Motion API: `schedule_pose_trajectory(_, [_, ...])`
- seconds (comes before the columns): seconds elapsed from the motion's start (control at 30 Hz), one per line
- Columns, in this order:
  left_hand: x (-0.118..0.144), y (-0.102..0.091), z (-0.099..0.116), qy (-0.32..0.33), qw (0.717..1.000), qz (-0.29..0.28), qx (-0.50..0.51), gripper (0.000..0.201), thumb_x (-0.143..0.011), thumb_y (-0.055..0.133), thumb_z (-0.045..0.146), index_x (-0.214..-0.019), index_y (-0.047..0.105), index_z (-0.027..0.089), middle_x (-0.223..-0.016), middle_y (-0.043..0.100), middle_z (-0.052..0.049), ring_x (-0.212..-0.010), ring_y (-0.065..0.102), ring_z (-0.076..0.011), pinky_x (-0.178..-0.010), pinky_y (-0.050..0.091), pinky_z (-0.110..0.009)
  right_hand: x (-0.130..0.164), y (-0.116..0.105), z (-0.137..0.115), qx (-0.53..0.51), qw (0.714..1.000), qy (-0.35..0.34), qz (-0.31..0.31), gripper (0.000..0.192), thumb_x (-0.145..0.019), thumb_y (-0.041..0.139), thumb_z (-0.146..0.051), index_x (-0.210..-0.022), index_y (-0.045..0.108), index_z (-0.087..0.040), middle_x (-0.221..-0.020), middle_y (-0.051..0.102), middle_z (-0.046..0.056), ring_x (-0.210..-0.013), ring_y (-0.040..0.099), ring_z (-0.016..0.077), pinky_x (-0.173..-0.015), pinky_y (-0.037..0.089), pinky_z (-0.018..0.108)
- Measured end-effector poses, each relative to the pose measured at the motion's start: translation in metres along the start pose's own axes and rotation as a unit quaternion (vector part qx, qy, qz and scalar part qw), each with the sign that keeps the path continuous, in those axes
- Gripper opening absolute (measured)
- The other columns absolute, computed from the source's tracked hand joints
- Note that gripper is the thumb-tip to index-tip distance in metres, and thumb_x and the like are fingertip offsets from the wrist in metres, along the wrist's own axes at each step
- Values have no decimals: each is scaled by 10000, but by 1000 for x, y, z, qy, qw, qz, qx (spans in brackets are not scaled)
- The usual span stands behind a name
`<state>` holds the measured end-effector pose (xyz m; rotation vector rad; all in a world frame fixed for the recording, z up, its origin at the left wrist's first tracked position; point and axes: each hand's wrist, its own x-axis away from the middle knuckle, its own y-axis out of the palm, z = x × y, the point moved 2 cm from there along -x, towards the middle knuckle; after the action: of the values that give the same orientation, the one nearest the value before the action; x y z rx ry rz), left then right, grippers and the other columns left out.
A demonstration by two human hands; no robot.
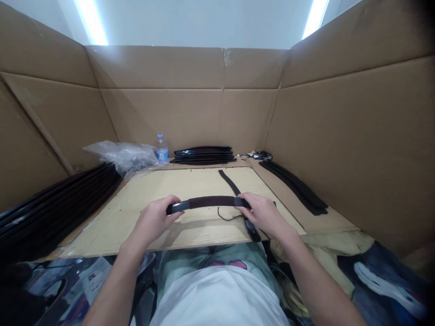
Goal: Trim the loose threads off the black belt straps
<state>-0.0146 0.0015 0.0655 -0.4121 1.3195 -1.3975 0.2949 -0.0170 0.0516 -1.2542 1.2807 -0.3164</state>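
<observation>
No words or numbers can be read. A blue and white label (162, 155) stands on the bottle (161, 141) at far left, its print too small. The paper (96, 277) at near left bears print-like marks, too blurred to read.

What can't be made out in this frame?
Head view: right end of the held strip, hidden by the right hand.
Head view: near end of the left pile, cut off by the left edge.
Head view: print on the bottle, too small.
Head view: what the bag may hold, blurred.
</observation>
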Motion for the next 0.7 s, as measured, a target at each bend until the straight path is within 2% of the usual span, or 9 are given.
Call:
schedule_pose_trajectory(0.2, [1, -5, -8, -22, 999, -2, -43, 133, -754, 571, 335, -852, 584, 245, -789, 682, 3, -710, 617, -190, -594, 401, -258, 4, -10, 11, 37, 997, 64, 1, 140, -794, 629, -348, -837, 598, -218, -765, 677, 23, -675, 615, 196, -578, 414, 275])
schedule_pose_trajectory(0.37, [2, -4, -10, -44, 995, -7, -89, 105, -744, 575, 327, -775, 526, 240, -705, 653, 7, -618, 587, -182, -518, 334, -244, 4, -7, 20, 84, 991, 106, -10, 136, -735, 661, -256, -770, 531, -237, -654, 638, -11, -579, 571, 185, -498, 337, 254])
schedule_pose_trajectory(0.47, [3, -4, -9, -40, 994, -31, -99, 42, -744, 553, 235, -781, 532, 238, -700, 649, 1, -621, 589, -180, -526, 326, -239, 3, -5, 25, 106, 989, 104, 4, 126, -715, 595, -154, -734, 497, -231, -618, 603, -13, -555, 542, 182, -507, 324, 264])
schedule_pose_trajectory(0.57, [4, -4, -9, -23, 992, -59, -112, 153, -736, 508, 123, -814, 568, 240, -732, 666, -19, -686, 617, -192, -573, 349, -246, 1, -5, 30, 110, 991, 63, 42, 117, -702, 541, -118, -725, 487, -220, -673, 601, 14, -651, 553, 202, -629, 386, 300])
schedule_pose_trajectory(0.63, [4, -4, -11, -25, 989, -62, -130, 166, -752, 493, 108, -806, 585, 235, -743, 675, -37, -713, 629, -204, -591, 356, -254, 0, -7, 33, 106, 989, 43, 94, 75, -732, 554, -185, -783, 506, -211, -779, 618, 56, -779, 563, 243, -705, 412, 342])
schedule_pose_trajectory(0.7, [4, -6, -15, -40, 987, -47, -150, 148, -775, 484, 114, -774, 581, 225, -744, 675, -49, -722, 633, -210, -587, 351, -258, -1, -11, 37, 109, 979, 40, 168, 158, -781, 549, -290, -901, 517, -192, -902, 623, 107, -910, 543, 289, -777, 422, 389])
